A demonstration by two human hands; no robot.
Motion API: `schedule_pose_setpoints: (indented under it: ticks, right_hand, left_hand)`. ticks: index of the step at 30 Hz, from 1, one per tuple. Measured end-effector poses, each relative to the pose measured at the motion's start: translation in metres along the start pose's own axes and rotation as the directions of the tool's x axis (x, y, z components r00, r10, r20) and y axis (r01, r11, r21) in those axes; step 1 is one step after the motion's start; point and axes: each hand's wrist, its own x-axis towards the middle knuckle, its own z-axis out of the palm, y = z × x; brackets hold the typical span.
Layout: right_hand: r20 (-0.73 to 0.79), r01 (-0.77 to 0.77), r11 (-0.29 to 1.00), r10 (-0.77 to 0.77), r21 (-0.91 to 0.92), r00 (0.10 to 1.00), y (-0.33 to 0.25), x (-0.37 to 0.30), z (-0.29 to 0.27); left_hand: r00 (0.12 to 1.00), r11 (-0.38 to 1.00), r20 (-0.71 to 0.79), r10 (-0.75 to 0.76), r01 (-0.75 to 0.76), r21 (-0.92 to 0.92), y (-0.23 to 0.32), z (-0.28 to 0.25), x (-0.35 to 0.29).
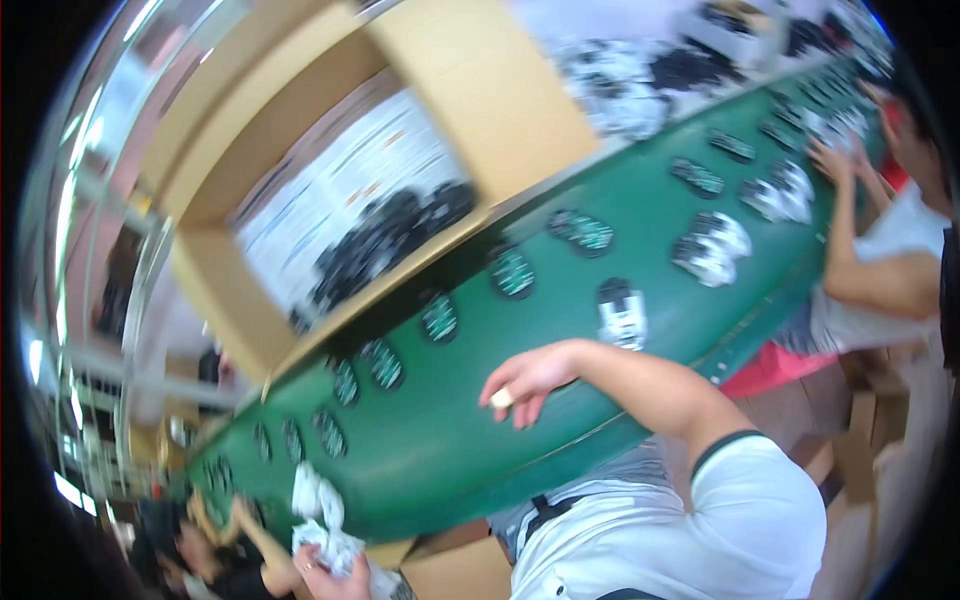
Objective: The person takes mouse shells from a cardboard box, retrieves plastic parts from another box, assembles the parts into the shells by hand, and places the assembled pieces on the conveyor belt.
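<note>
The white wrapped bundle sits at the near edge of the long green desk, toward its left part, its upper lobe over the green surface. The person's left hand is closed on its lower end, though blur hides how each finger lies. The right hand is over the desk, fingers half curled, pinching a small pale piece – its kind too blurred to tell.

Between the two hands runs a bare stretch of green, reaching down to the curved near edge; beyond the right hand there is more open surface up to a slanting row of dark oblong items with green patches. Nearest the right forearm, just past it, lies a black-and-white item. Farther right are a black-and-white bundle and another white bundle.

Along the far edge a big open cardboard box blocks the way across – dark packets inside it. Co-workers bound both ends: one at the right, another at the lower left
</note>
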Motion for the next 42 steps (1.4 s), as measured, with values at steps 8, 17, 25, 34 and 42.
schedule_pose_setpoints:
  ticks: [8, 17, 25, 34, 42]
  right_hand:
    - [-0.025, 0.042, 0.999, -0.041, 0.008, 0.999, 0.007, -0.004, 0.003]
    - [-0.015, 0.011, 1.0, -0.011, 0.014, 1.0, 0.008, -0.016, 0.004]
    - [-0.069, -0.06, 0.997, 0.056, -0.053, 0.996, -0.01, -0.035, -0.004]
    - [-0.133, -0.154, 0.988, 0.151, -0.011, 0.98, -0.016, -0.043, -0.007]
    - [-0.086, -0.214, 0.971, 0.205, -0.107, 0.975, -0.013, -0.048, -0.007]
  left_hand:
    - [0.944, 0.969, 0.296, -0.146, 0.076, 0.234, 0.073, 0.091, 0.099]
    - [0.887, 0.848, 0.207, -0.413, 0.292, 0.441, 0.055, 0.132, 0.133]
    - [0.968, 0.934, -0.083, -0.239, 0.252, 0.252, -0.023, 0.165, 0.173]
    - [0.976, 0.948, -0.186, 0.111, -0.048, 0.314, 0.081, 0.161, 0.122]
    - [0.975, 0.944, 0.216, 0.045, -0.113, 0.311, 0.066, 0.175, 0.069]
